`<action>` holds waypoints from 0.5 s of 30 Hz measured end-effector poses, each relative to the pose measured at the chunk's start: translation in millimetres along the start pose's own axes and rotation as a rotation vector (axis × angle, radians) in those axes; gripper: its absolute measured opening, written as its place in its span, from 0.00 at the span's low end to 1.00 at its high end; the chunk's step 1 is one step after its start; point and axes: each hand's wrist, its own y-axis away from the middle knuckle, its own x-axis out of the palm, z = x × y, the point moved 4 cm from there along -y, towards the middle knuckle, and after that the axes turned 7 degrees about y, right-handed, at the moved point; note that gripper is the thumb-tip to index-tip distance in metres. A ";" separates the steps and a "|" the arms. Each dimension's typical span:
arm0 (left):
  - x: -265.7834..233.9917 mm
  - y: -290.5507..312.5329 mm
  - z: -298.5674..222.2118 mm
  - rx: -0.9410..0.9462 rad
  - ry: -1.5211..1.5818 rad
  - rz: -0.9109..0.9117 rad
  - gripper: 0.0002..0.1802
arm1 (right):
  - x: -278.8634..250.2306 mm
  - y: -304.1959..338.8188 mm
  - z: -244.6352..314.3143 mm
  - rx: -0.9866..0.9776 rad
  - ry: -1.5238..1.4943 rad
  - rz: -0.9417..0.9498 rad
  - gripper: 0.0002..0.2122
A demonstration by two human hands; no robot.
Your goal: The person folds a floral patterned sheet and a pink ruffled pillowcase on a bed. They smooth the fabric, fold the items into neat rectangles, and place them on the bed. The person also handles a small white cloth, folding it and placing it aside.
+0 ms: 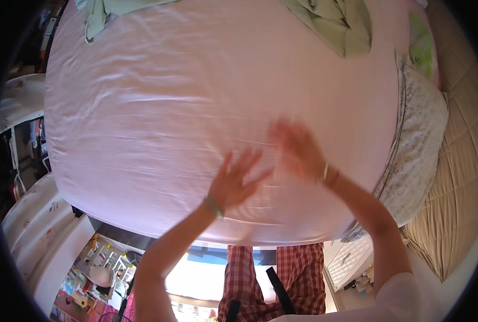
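Observation:
A pink fitted sheet (158, 134) covers the wide bed in front of me, with fine creases across its left side and middle. My left hand (236, 180) is over the near middle of the sheet, fingers spread and holding nothing. To its right and a little farther off, my right hand (298, 147) is blurred by motion. Its fingers look stretched out, with nothing visible in them. Whether either palm touches the cloth, I cannot tell.
Green cloth (341, 27) lies at the far right of the bed, and another green piece (113, 11) at the far left. A patterned grey pillow (416, 139) rests along the right edge against a beige quilted headboard (459, 145). Cluttered shelves (96, 279) stand lower left.

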 end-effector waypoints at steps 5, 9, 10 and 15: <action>-58.7 -72.0 111.0 -0.239 -0.387 -0.317 0.30 | 2.3 -144.4 -84.3 0.225 0.317 -0.404 0.28; -38.2 93.7 139.9 -0.542 -0.306 -0.490 0.32 | 99.4 -115.7 73.4 -0.091 -0.277 -0.093 0.32; -19.7 155.6 132.1 -0.665 -0.263 -0.460 0.34 | 123.7 -92.8 128.4 -0.163 -0.561 0.042 0.29; 83.5 528.0 2.8 -1.720 -0.078 0.311 0.40 | 156.4 1.5 317.2 -0.579 -0.767 0.944 0.15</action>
